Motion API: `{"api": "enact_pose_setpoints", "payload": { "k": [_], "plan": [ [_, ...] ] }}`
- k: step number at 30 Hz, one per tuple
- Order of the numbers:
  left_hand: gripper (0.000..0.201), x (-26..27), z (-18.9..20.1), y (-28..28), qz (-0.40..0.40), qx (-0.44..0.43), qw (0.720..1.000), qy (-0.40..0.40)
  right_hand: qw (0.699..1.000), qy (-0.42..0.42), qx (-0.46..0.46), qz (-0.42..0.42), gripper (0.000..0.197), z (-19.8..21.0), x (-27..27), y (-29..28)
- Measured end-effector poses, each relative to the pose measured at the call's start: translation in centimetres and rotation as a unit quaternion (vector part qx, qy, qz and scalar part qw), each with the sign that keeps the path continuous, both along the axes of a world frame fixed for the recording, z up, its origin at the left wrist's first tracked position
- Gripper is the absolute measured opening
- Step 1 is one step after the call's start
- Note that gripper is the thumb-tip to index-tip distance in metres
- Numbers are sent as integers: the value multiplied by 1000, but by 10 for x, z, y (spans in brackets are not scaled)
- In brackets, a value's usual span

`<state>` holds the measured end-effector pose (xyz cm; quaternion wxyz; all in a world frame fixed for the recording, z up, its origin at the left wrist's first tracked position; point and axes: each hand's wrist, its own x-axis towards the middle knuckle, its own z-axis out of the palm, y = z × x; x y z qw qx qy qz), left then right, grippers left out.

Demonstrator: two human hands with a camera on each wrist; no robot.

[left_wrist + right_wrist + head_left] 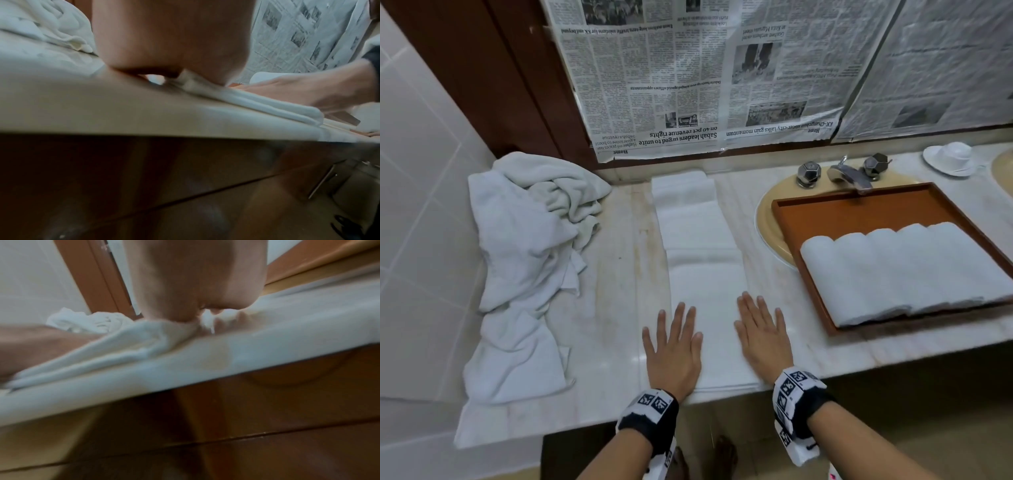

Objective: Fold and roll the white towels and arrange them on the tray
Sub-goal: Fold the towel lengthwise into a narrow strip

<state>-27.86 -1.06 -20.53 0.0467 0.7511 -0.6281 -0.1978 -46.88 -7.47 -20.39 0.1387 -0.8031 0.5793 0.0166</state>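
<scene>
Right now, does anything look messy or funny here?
Yes. The crumpled heap of white towels at the counter's left end spills over the front edge. The brown wooden tray sits on top of the beige sink basin, under the chrome tap. Upside-down newspaper sheets cover the wall.

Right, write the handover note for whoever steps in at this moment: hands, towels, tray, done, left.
Left hand: flat, pressing the near end of the folded towel.
Right hand: flat on the same end.
Folded towel: a long strip on the counter, not yet rolled.
Tray: over the sink, five rolled towels in a row at its near side.
Left: roll this strip, place it, then the crumpled pile by the wall.
</scene>
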Motion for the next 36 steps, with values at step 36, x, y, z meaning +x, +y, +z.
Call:
{"api": "enact_pose_setpoints", "payload": {
  "k": [36],
  "plan": [
    [30,-12,13,61,-68,-164,984,-14,981,-48,-75,172,20,29,-22,64]
  ]
}}
